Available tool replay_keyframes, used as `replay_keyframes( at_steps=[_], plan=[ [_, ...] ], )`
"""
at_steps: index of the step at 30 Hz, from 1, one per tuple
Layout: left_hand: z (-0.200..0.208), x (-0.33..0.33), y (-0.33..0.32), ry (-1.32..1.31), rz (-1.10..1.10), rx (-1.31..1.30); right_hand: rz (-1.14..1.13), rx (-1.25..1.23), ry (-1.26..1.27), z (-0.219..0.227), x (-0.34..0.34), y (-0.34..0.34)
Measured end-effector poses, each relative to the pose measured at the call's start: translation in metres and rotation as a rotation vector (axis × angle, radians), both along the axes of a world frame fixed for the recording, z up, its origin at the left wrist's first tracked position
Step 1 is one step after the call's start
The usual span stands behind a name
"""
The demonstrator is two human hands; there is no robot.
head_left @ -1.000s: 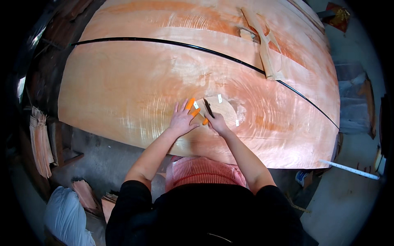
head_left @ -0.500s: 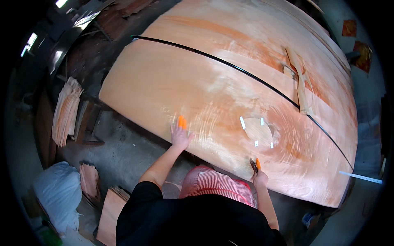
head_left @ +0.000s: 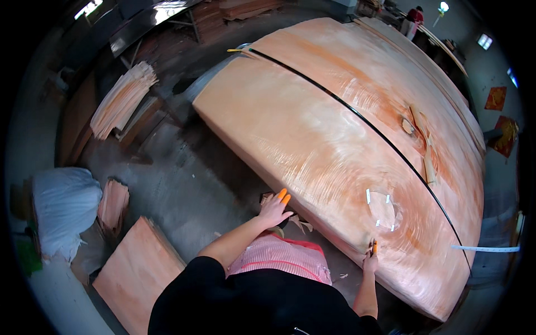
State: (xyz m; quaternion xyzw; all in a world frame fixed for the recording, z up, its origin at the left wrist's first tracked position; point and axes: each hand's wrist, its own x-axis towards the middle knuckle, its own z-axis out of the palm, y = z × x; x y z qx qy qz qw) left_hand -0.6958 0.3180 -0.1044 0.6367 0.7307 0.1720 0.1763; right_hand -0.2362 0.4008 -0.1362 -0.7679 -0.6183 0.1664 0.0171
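A broad sheet of pale orange wood veneer (head_left: pixel 268 134) lies in front of me, on top of a stack. My left hand (head_left: pixel 273 210) is at its near edge, fingers stretched out and empty, two of them in orange finger covers. Further right, my right hand (head_left: pixel 370 261) is closed round a small dark hand tool (head_left: pixel 371 244) above the sheet; its exact kind is too small to tell. One orange finger cover shows on that hand too. Just beyond it, a rounded veneer patch (head_left: pixel 382 211) is fixed to the sheet with several short pieces of white tape.
A long black strip (head_left: pixel 357 113) curves across the sheet. Narrow veneer offcuts (head_left: pixel 424 148) lie beyond it, and a white ruler-like strip (head_left: pixel 486 249) juts past the right edge. Veneer bundles (head_left: pixel 124 100) and a pale sack (head_left: pixel 67 206) stand at left. Another person (head_left: pixel 412 22) is far back.
My view has swung, so the sheet appears turned and lower. My left hand has gone from lying on the surface to the near edge. The right hand keeps hold of the dark tool.
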Motion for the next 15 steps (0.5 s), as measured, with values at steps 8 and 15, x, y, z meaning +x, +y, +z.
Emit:
replay_keyframes(
  at_steps=[8, 15],
  plan=[
    [-0.082, -0.097, -0.211, -0.263, 0.514, -0.46, 0.117, 0.154, 0.671, -0.013, -0.079, -0.039],
    [-0.159, -0.185, -0.334, -0.475, 0.917, -0.639, 0.566, -0.153, 0.31, 0.0, -0.201, -0.058]
  ],
)
